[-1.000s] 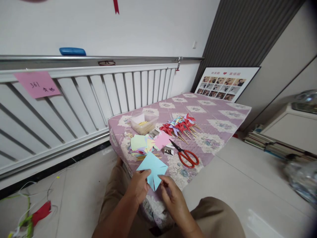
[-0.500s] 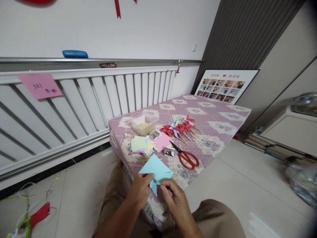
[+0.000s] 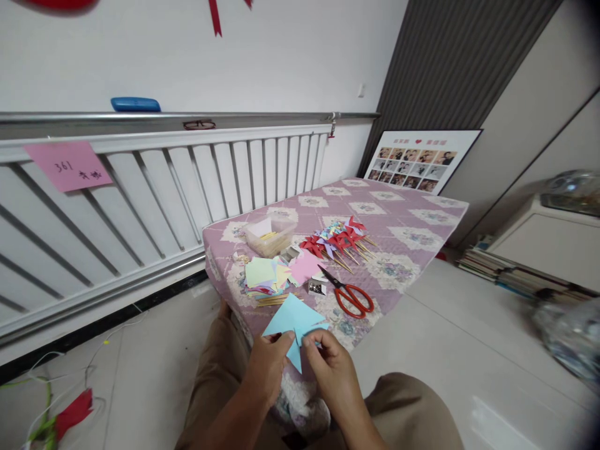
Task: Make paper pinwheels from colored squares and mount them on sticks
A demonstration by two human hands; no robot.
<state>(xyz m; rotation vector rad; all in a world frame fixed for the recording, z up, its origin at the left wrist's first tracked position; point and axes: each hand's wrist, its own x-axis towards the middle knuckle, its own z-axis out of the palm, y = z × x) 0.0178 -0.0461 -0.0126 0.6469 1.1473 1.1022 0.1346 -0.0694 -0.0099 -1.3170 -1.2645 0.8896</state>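
A light blue square of paper (image 3: 291, 312), with slits cut in from its corners, is held over the near edge of the table. My left hand (image 3: 270, 359) pinches its lower left side between thumb and fingers. At the lower right, my right hand (image 3: 328, 359) pinches a cut flap with thumb and forefinger. Just beyond the paper lie thin wooden sticks (image 3: 276, 300) and a stack of coloured paper squares (image 3: 261, 274). Scissors with red handles (image 3: 352, 300) rest to the right, beside a small box of metal pins (image 3: 317, 288).
Finished paper pinwheels on sticks (image 3: 340, 240) lie in a pile farther back. A clear plastic box (image 3: 270, 236) holds more sticks. The table has a purple patterned cloth (image 3: 407, 237). A white radiator (image 3: 225, 175) runs along the left wall; a photo board (image 3: 417, 162) leans behind.
My right hand has shifted slightly up along the paper, to a flap at its right side. My left thumb has moved a little toward the middle. The view has turned slightly.
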